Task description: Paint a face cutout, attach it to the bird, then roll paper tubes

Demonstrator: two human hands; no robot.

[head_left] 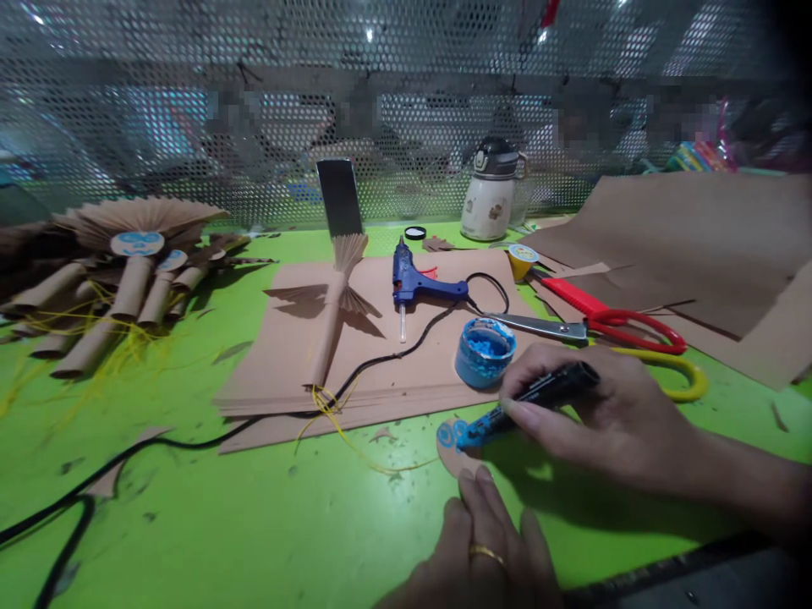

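Observation:
My right hand [589, 423] grips a black marker [545, 393] whose front end is coated in blue paint. Its tip touches a small round brown paper disc [452, 457] lying on the green table. Blue rings show on the disc. My left hand [488, 550], wearing a ring, presses its fingertips on the disc's near edge and holds it down. Just beyond stands an open jar of blue paint [485, 353], close to my right hand. Red-and-yellow-handled scissors [609, 326] lie behind that hand, their handles partly hidden by it.
A blue glue gun [428, 283] and a pleated paper figure [330, 313] rest on stacked brown paper [266, 338]. A black cord [209, 444] crosses the table. Finished-looking figures [136, 283] pile up left; a phone [341, 196] and a bottle [490, 190] stand behind.

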